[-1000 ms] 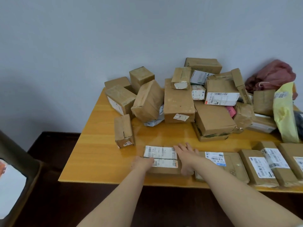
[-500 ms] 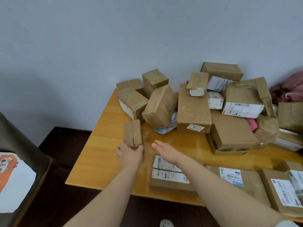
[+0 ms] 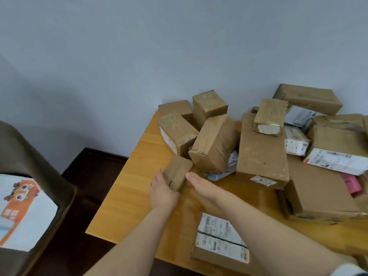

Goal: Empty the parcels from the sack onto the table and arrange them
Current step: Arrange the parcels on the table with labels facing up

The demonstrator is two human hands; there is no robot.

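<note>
- At the table's left end, the left hand (image 3: 163, 193) holds the near end of a small parcel (image 3: 177, 171), with its fingers running up the parcel's left side. The thumb is lost in blur, so I only think it wraps underneath.
- The right hand (image 3: 201, 183) lies flat and wide on the table (image 3: 127, 196), just beside the parcel's right face, gripping nothing.
- To do this well, I would close both palms on the long sides and lift the parcel clear of the boxes just behind. Then I would set it down beside the labelled parcel (image 3: 221, 236) at the near edge, sides parallel.
- Counted: two hands.
- One small parcel in hand, and one labelled parcel laid out in front.
- Four brown boxes (image 3: 177, 132) clustered at the back corner.
- One long box (image 3: 262, 152) with one smaller box on top.
- One grey mailer (image 3: 226, 169) and one pink mailer (image 3: 350, 183).
- The heap runs off to the right, so its total is beyond me.
</note>
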